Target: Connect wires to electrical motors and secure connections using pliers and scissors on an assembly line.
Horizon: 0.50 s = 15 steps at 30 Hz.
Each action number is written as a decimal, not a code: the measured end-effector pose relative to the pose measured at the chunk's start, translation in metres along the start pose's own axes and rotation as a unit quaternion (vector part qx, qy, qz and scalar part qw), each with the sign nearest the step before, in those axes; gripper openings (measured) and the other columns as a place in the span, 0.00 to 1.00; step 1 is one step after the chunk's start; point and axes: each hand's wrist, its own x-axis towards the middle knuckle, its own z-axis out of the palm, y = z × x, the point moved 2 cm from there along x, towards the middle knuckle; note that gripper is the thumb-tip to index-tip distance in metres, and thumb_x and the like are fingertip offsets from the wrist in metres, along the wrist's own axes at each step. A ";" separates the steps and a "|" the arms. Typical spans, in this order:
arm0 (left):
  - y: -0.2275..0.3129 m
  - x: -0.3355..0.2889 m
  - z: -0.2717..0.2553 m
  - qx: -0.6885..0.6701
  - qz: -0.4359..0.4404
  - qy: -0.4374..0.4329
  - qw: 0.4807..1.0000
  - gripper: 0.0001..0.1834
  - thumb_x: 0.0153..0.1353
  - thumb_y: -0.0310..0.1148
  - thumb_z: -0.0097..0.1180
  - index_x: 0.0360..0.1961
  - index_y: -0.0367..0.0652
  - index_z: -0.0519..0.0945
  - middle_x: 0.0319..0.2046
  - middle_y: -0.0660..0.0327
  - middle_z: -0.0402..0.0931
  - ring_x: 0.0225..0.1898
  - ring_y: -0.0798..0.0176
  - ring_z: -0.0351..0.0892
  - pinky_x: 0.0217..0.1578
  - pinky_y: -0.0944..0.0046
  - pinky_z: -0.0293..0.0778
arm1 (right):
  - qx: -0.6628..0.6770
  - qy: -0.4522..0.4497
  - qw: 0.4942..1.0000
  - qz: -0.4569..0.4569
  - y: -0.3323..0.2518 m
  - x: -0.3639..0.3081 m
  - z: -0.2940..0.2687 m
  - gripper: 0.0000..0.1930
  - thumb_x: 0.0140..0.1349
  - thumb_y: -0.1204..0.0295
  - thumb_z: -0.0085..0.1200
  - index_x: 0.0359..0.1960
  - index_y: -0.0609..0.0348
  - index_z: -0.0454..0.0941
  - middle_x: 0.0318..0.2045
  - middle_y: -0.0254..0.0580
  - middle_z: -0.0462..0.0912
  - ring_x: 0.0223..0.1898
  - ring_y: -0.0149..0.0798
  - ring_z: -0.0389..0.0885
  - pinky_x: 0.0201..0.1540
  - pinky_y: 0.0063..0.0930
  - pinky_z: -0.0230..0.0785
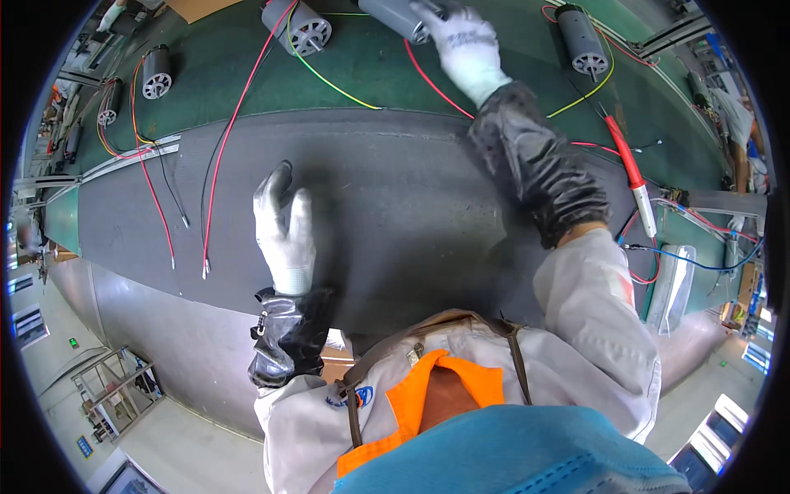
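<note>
My right hand (467, 49), in a white work glove with a black sleeve cover, reaches to the far edge of view. Its fingers close over the end of a grey cylindrical electric motor (391, 18) lying on the green belt. A red lead runs from near that motor toward me. My left hand (284, 226), in a white glove with dark fingertips, hovers over the dark grey mat (395, 181) with fingers apart and nothing in them. Left of the held motor lies another motor (300, 29) with long red and yellow-green leads.
More motors stand on the green belt (222, 74): one at the right (581, 41), another at the left (156, 72). A red-and-white pen-shaped probe (629, 169) lies at the right, near a blue cable (708, 265) and a clear plastic case (672, 288). Loose wire ends cross the mat's left side.
</note>
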 end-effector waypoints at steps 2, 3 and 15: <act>0.003 0.005 0.008 -0.015 -0.007 -0.029 0.999 0.20 0.70 0.26 0.53 0.62 0.33 0.72 0.58 0.54 0.75 0.58 0.60 0.75 0.62 0.60 0.69 | -0.014 -0.029 0.999 0.040 0.016 0.011 0.014 0.24 0.66 0.72 0.43 0.64 0.45 0.71 0.39 0.48 0.83 0.42 0.47 0.84 0.40 0.43 0.76; 0.006 0.012 0.017 -0.030 -0.013 -0.053 0.998 0.20 0.71 0.26 0.52 0.62 0.32 0.72 0.57 0.54 0.76 0.58 0.60 0.75 0.62 0.61 0.69 | 0.006 -0.028 0.998 0.058 0.028 0.021 0.035 0.24 0.67 0.72 0.42 0.65 0.47 0.70 0.34 0.47 0.85 0.37 0.47 0.86 0.37 0.44 0.77; 0.014 0.129 0.172 -0.440 -0.150 -0.163 0.870 0.29 0.65 0.44 0.58 0.59 0.34 0.70 0.50 0.54 0.76 0.45 0.56 0.79 0.48 0.56 0.77 | 0.366 -0.011 0.918 0.153 0.029 -0.075 0.032 0.35 0.55 0.68 0.59 0.66 0.62 0.64 0.39 0.51 0.86 0.32 0.42 0.86 0.38 0.36 0.79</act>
